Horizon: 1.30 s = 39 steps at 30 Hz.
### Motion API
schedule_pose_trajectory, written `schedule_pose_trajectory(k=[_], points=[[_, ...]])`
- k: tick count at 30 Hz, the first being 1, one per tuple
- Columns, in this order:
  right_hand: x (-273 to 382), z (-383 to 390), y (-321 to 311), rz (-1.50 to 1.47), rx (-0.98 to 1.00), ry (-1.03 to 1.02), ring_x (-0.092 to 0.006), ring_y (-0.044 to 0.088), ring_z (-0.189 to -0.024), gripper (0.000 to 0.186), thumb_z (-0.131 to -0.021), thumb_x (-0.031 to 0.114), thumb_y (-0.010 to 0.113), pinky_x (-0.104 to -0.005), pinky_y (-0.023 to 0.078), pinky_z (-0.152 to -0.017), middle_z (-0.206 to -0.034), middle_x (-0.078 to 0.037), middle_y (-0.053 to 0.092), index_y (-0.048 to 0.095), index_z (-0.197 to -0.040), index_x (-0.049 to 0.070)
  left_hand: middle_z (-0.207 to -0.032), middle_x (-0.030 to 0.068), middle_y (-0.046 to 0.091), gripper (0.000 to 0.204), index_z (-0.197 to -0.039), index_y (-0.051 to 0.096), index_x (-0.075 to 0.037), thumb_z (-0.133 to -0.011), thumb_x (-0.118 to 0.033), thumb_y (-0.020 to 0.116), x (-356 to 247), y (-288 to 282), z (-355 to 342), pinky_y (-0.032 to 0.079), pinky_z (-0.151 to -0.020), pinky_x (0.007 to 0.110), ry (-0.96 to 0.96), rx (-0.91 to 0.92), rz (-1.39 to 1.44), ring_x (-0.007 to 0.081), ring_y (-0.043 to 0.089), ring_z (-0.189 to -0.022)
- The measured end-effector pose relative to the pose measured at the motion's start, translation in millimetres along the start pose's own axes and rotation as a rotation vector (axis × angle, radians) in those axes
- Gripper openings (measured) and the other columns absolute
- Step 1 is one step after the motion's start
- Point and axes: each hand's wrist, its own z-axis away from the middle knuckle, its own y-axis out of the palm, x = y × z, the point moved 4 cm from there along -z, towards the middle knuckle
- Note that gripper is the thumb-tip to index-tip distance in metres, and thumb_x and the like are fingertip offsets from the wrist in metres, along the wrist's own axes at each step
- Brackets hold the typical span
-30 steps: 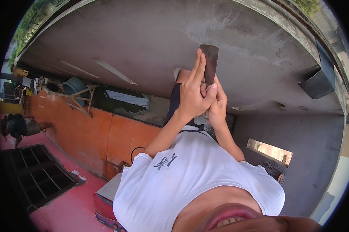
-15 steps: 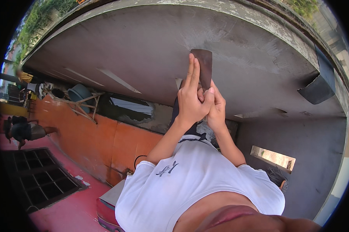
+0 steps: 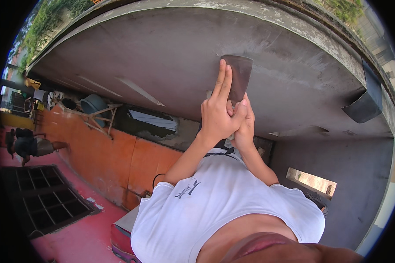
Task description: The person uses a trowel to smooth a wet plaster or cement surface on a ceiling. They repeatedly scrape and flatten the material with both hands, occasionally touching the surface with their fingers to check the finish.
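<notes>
A dark brown sheet, seemingly sandpaper (image 3: 240, 74), stands between my two hands in front of the grey wall (image 3: 162, 48). My left hand (image 3: 216, 118) has two fingers stretched up along the sheet's left edge, while its thumb and other fingers are bent. Close against it, my right hand (image 3: 244, 125) grips around the sheet's lower end. Its fingers are partly hidden behind the left hand. The sheet's upper end bends outward to the right. Pale scuffed streaks mark the wall just behind it.
Another dark sheet (image 3: 364, 107) hangs over the wall's top edge at the right. To the left are a wooden stand (image 3: 96, 118) and a blue-grey basin (image 3: 93, 105). A person (image 3: 28, 144) is farther left, near a barred window (image 3: 48, 199). An opening (image 3: 311, 182) pierces the right wall.
The sheet has tilted to the right and shows more of its face. My hands stay together around it, and the whole view has shifted slightly.
</notes>
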Motion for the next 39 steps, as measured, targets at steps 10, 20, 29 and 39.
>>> schedule_pose_trajectory(k=[10,20,29,39], points=[[2,-3,19,-0.255,0.13,0.009,-0.0007,0.047,-0.08,0.053,-0.109,0.02,0.041,-0.0165,0.047,-0.071,-0.087,0.009,0.044,0.026,-0.158,0.008,-0.159,0.0205,0.035,0.086,-0.153,0.036,0.0,-0.079,-0.026,0.069,-15,-11,-5,0.054,-0.054,0.03,0.02,0.052,-0.099,0.02,0.064,-0.052],[-14,5,9,-0.373,0.13,0.004,-0.0038,0.057,-0.091,0.048,-0.11,0.024,0.038,-0.0189,0.052,-0.075,-0.11,0.0,0.06,0.03,-0.155,0.01,-0.159,0.0206,0.035,0.077,-0.152,0.038,0.0,-0.084,-0.022,0.066,-15,-9,5,0.053,-0.055,0.029,0.035,0.089,-0.131,0.0175,0.063,-0.053],[-29,-9,10,-0.399,0.142,0.019,-0.0068,0.063,-0.098,0.043,-0.11,0.027,0.038,-0.0244,0.056,-0.079,-0.113,0.002,0.06,0.036,-0.15,0.012,-0.159,0.0205,0.034,0.076,-0.15,0.039,0.002,-0.084,-0.026,0.065,-15,-12,-5,0.056,-0.061,0.034,0.101,0.031,-0.309,0.0282,0.07,-0.065],[-31,-2,15,-0.369,0.08,0.004,-0.0105,0.064,-0.107,0.039,-0.11,0.026,0.039,-0.0262,0.056,-0.086,-0.124,-0.004,0.059,0.041,-0.145,0.008,-0.159,0.017,0.036,0.079,-0.15,0.039,0.003,-0.083,-0.029,0.067,-16,-16,-1,0.058,-0.064,0.039,0.082,0.071,-0.243,0.0352,0.072,-0.073]])
